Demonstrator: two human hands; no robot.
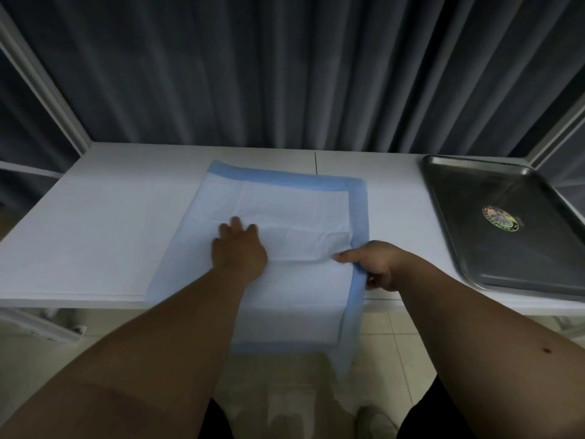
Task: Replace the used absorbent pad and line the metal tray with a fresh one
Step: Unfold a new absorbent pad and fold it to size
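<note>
While the white table point(95, 217) fills the middle of the view, a blue-bordered pad point(285, 198) lies spread across its centre, its long axis running from the far edge toward the person, with the near end draped over the front edge and hanging toward the floor. Off to the right, well apart from the pad, sits the metal tray point(474, 191), bare except for a round sticker point(500, 218) on its floor; no pad lines it. Getting the pad into the tray therefore means a sideways carry to the right, and the right hand point(376, 264) is the nearer one to it. That hand is at the pad's right border, thumb on top and fingers curled under, pinching the blue edge so that it lifts slightly off the table. The left hand point(239, 248) rests palm down near the pad's middle, fingers spread and flat, pressing the sheet without gripping anything. A crease runs across the pad between the two hands. Whether this sheet is the fresh one cannot be told for certain, though it looks clean.
</note>
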